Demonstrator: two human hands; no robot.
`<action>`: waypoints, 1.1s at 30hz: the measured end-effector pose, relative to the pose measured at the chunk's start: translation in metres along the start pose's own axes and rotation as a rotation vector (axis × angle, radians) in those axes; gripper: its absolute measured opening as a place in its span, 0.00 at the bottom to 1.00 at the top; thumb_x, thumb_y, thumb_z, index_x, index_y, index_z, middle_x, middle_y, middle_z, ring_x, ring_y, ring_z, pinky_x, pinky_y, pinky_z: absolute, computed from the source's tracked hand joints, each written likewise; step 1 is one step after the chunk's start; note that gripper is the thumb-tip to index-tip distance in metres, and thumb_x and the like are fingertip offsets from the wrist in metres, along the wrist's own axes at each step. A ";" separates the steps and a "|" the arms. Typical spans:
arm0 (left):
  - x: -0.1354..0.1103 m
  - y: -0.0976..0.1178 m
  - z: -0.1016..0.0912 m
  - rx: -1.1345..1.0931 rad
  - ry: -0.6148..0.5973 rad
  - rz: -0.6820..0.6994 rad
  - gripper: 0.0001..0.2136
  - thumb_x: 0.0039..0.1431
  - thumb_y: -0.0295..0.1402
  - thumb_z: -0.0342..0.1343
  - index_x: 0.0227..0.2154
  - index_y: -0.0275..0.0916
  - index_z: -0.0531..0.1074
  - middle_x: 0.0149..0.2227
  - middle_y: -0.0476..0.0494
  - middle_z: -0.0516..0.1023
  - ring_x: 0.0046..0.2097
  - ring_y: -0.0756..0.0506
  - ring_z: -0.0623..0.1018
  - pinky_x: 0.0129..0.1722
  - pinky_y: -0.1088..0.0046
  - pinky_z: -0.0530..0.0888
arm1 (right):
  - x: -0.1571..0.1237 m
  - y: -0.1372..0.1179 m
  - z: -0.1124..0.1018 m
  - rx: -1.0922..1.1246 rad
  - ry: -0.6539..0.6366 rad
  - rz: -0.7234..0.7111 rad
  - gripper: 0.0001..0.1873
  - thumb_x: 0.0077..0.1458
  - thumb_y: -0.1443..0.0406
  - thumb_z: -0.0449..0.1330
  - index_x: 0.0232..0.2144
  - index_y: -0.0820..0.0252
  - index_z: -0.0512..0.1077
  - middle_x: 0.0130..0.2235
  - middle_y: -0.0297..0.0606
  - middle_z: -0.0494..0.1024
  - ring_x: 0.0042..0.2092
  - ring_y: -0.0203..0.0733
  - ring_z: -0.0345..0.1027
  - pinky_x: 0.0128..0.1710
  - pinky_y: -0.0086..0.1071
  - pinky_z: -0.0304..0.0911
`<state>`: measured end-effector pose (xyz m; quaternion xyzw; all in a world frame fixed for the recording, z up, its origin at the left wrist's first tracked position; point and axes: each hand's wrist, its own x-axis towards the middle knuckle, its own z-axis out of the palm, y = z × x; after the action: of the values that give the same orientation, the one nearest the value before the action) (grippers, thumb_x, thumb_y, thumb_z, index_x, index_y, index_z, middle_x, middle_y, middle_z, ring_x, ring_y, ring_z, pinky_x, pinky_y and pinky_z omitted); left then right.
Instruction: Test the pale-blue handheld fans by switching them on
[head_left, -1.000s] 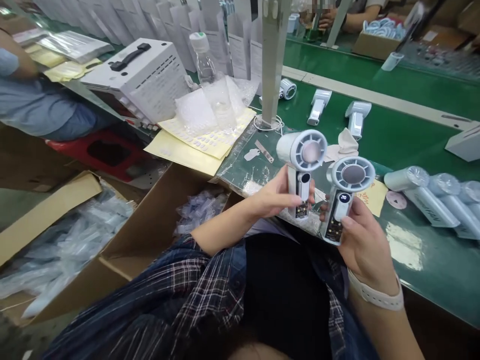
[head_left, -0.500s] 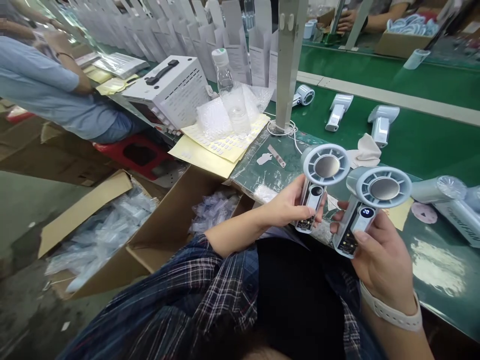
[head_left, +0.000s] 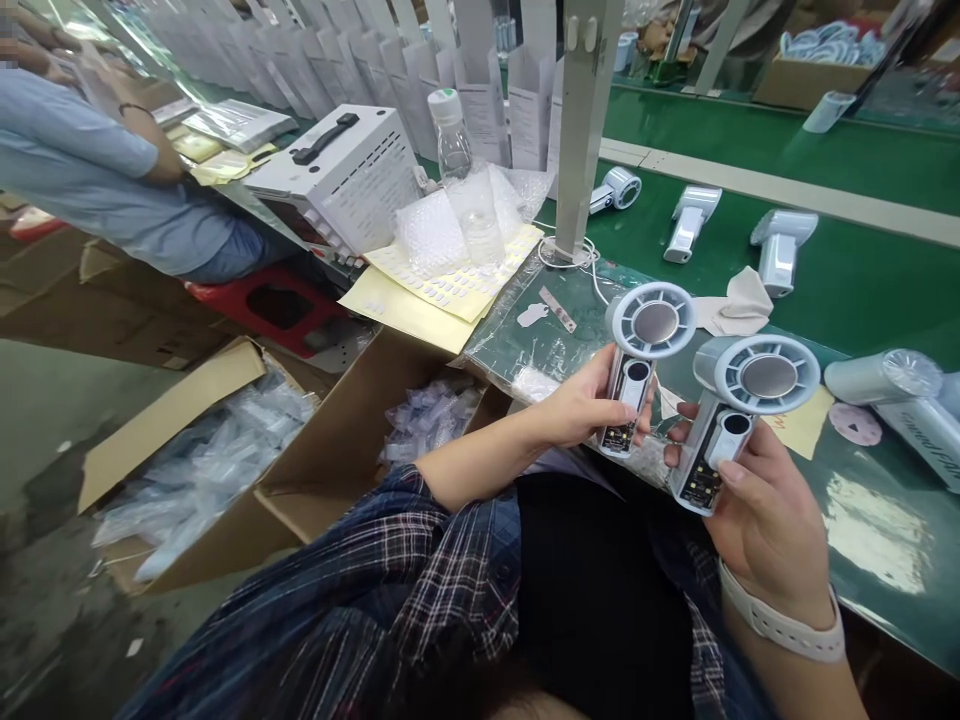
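My left hand [head_left: 592, 405] is wrapped round the handle of a pale blue handheld fan [head_left: 654, 322], thumb on its front below a dark round display. In my right hand [head_left: 765, 510] is a second handheld fan [head_left: 766, 376] of the same kind, its thumb also pressing the handle's front. Both fans are held upright side by side, round heads up, with bare circuit boards showing at the lower handles. Their displays are dark. Behind them a white cloth [head_left: 739, 303] lies on the bench.
More fans [head_left: 782, 250] lie on the green conveyor [head_left: 862, 300]. Wrapped fans [head_left: 885, 378] are at the right. A metal post [head_left: 581, 130], sticker sheets [head_left: 420, 312], a plastic bottle [head_left: 454, 140] and a white power unit [head_left: 337, 180] stand left. Cardboard boxes [head_left: 315, 440] hold bagged parts; a person [head_left: 112, 170] sits beyond.
The right fan's display showed a lit "20" and is now dark. Both hands keep their hold on the fans, with only a slight shift.
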<state>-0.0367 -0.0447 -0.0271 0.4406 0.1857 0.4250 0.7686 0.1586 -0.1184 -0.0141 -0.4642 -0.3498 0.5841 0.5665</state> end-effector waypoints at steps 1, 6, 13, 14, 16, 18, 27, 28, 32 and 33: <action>0.000 0.000 0.000 -0.008 0.010 -0.002 0.29 0.50 0.44 0.73 0.44 0.43 0.59 0.36 0.52 0.74 0.31 0.49 0.78 0.33 0.68 0.76 | 0.000 0.000 0.000 0.000 0.003 0.002 0.20 0.53 0.59 0.72 0.49 0.50 0.80 0.47 0.41 0.82 0.36 0.44 0.76 0.31 0.36 0.74; 0.000 -0.002 -0.002 -0.046 0.029 -0.004 0.30 0.47 0.42 0.74 0.45 0.43 0.59 0.39 0.52 0.73 0.32 0.49 0.79 0.31 0.69 0.77 | 0.001 0.000 0.002 0.007 0.030 0.006 0.20 0.52 0.57 0.71 0.48 0.53 0.80 0.45 0.42 0.82 0.35 0.44 0.76 0.29 0.36 0.74; 0.004 -0.009 -0.008 -0.023 0.142 -0.031 0.30 0.52 0.49 0.71 0.46 0.43 0.58 0.36 0.55 0.72 0.28 0.51 0.76 0.27 0.72 0.75 | 0.004 0.008 0.008 -0.025 0.052 -0.052 0.16 0.55 0.58 0.70 0.45 0.52 0.78 0.42 0.39 0.81 0.35 0.42 0.73 0.28 0.34 0.72; 0.003 -0.008 -0.008 -0.013 0.110 -0.035 0.30 0.52 0.50 0.70 0.46 0.43 0.58 0.36 0.54 0.72 0.28 0.51 0.77 0.27 0.71 0.76 | 0.004 0.008 0.008 -0.030 0.035 -0.045 0.16 0.55 0.57 0.70 0.46 0.52 0.78 0.42 0.39 0.81 0.35 0.42 0.73 0.28 0.34 0.72; 0.000 -0.005 -0.006 0.014 0.031 -0.039 0.30 0.53 0.51 0.70 0.45 0.42 0.59 0.35 0.54 0.73 0.28 0.50 0.78 0.28 0.69 0.77 | 0.004 0.008 0.007 -0.026 0.002 -0.032 0.17 0.55 0.56 0.70 0.46 0.52 0.78 0.42 0.40 0.81 0.34 0.42 0.73 0.28 0.35 0.72; -0.001 -0.002 -0.004 0.046 0.029 -0.029 0.30 0.53 0.51 0.71 0.44 0.43 0.58 0.35 0.53 0.73 0.28 0.50 0.77 0.29 0.70 0.77 | 0.005 0.007 0.007 -0.012 0.001 -0.042 0.16 0.55 0.56 0.71 0.45 0.52 0.78 0.41 0.40 0.82 0.33 0.42 0.73 0.27 0.35 0.72; 0.002 -0.004 -0.006 0.092 0.025 -0.005 0.29 0.57 0.52 0.68 0.45 0.43 0.57 0.32 0.53 0.76 0.29 0.48 0.78 0.32 0.68 0.76 | 0.011 0.004 0.002 0.047 0.011 0.000 0.17 0.54 0.53 0.69 0.44 0.53 0.78 0.41 0.39 0.82 0.32 0.43 0.74 0.28 0.37 0.73; 0.002 -0.004 -0.005 0.090 0.032 -0.004 0.28 0.57 0.52 0.68 0.45 0.43 0.57 0.33 0.53 0.76 0.29 0.48 0.78 0.32 0.68 0.76 | 0.011 0.004 0.002 0.053 0.006 0.003 0.18 0.54 0.53 0.69 0.45 0.52 0.78 0.41 0.39 0.82 0.31 0.43 0.74 0.28 0.37 0.73; 0.002 -0.003 -0.003 0.106 0.063 -0.012 0.28 0.56 0.53 0.68 0.44 0.43 0.58 0.31 0.54 0.74 0.27 0.49 0.76 0.31 0.69 0.72 | 0.011 0.005 0.004 0.039 0.035 -0.028 0.16 0.54 0.57 0.69 0.45 0.52 0.78 0.42 0.38 0.83 0.34 0.45 0.76 0.33 0.41 0.76; 0.001 -0.003 -0.002 0.111 0.067 -0.005 0.28 0.55 0.53 0.68 0.44 0.43 0.59 0.31 0.54 0.73 0.27 0.49 0.75 0.31 0.68 0.72 | 0.011 0.005 0.004 0.034 0.042 -0.038 0.15 0.55 0.58 0.69 0.45 0.52 0.78 0.42 0.38 0.83 0.35 0.45 0.77 0.35 0.43 0.77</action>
<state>-0.0357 -0.0433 -0.0303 0.4675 0.2358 0.4269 0.7373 0.1536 -0.1072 -0.0193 -0.4598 -0.3366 0.5693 0.5926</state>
